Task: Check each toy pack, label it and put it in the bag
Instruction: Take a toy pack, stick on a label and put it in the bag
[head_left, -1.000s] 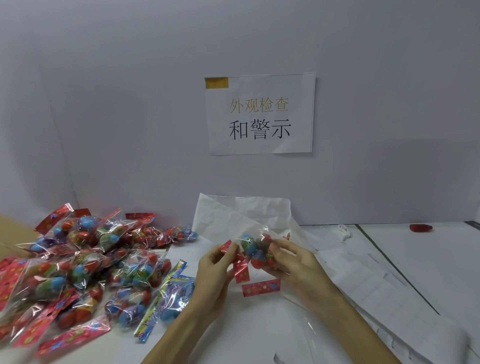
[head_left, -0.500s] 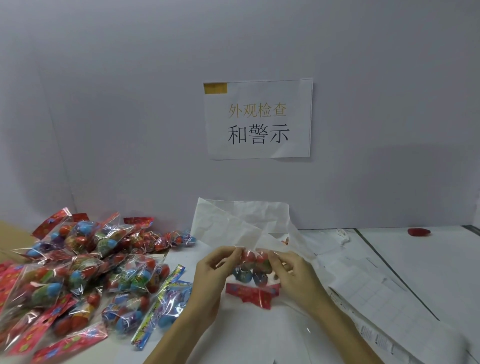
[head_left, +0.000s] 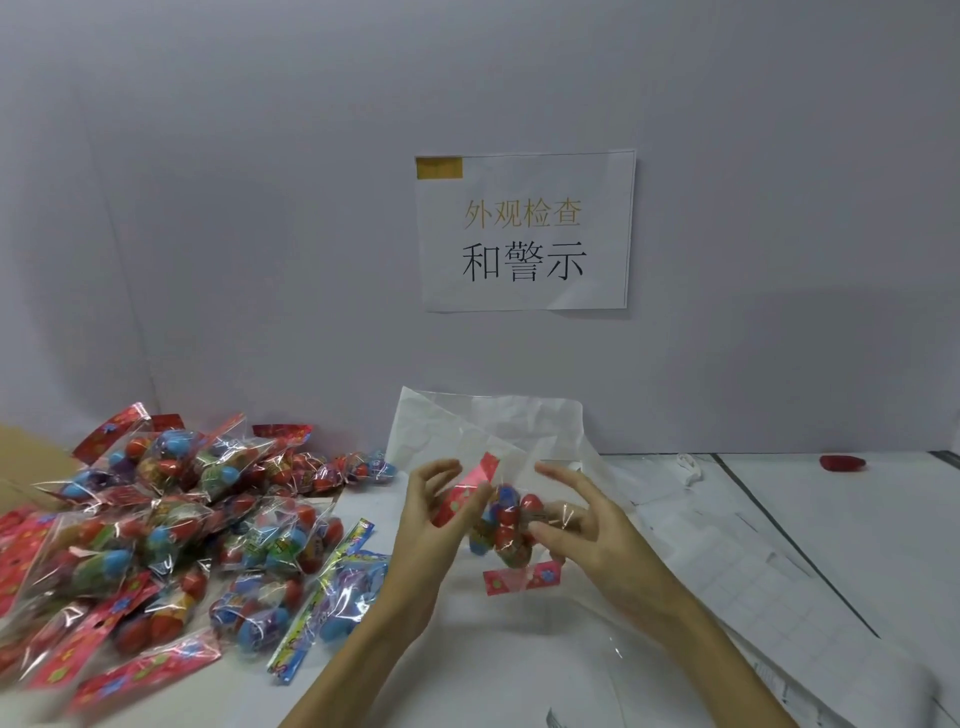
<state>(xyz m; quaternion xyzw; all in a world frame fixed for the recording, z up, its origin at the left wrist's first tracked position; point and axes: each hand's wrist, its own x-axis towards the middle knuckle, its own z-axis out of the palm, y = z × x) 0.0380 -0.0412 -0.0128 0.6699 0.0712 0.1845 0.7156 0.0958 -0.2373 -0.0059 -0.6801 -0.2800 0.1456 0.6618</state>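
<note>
White tabletop (head_left: 519, 675) runs up to a pale wall, where a paper sign (head_left: 524, 231) hangs above the work. Both hands hold one toy pack (head_left: 506, 530) up off the surface. The left hand (head_left: 434, 525) pinches its red header strip between thumb and fingers, the upper fingers loosely spread. The right hand (head_left: 587, 530) grips the clear film on the other side of the pack, fingers curled around it.

This looks like the checking step. To do it well, I would keep the pinch light so the film is not creased, and turn the pack so each coloured toy and both red strips face the eye before any label goes on.

Behind the held pack stands a crumpled clear bag (head_left: 493, 431), its mouth near the fingertips, a short reach away. To the left of the grip lies a heap of toy packs (head_left: 171, 530), overlapping too much to count exactly; well over a dozen. Right of the grip lie printed sheets (head_left: 753, 561), perhaps the labels, and far beyond them one small red object (head_left: 842, 462).
</note>
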